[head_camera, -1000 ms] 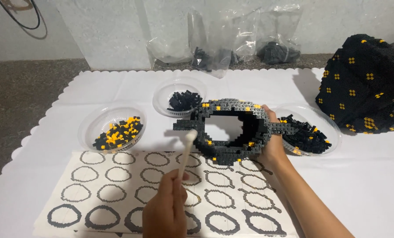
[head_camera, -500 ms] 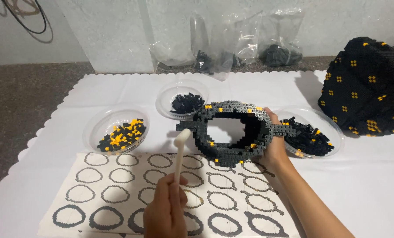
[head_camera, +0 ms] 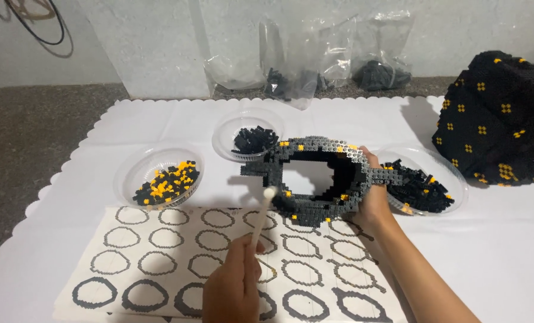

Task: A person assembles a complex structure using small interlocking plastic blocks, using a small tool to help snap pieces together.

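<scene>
My left hand [head_camera: 234, 287] gripped a small white mallet [head_camera: 261, 216], which had drawn back a little from the grey brick ring [head_camera: 314, 179]. My right hand [head_camera: 371, 197] still clasped that ring upright on the tabletop [head_camera: 506, 251], so tapping seemed paused.

Left hand [head_camera: 234, 287] fisted, thumb up; right hand [head_camera: 375, 197] cupped, forearm stretched forward.

Wall [head_camera: 159, 42]: pale, rough, with a dark wire loop [head_camera: 37, 21] at upper left.
Floor [head_camera: 34, 131]: grey speckled concrete.
Cover [head_camera: 506, 251]: white scalloped sheet spread on it.
Light: dim, even.
</scene>
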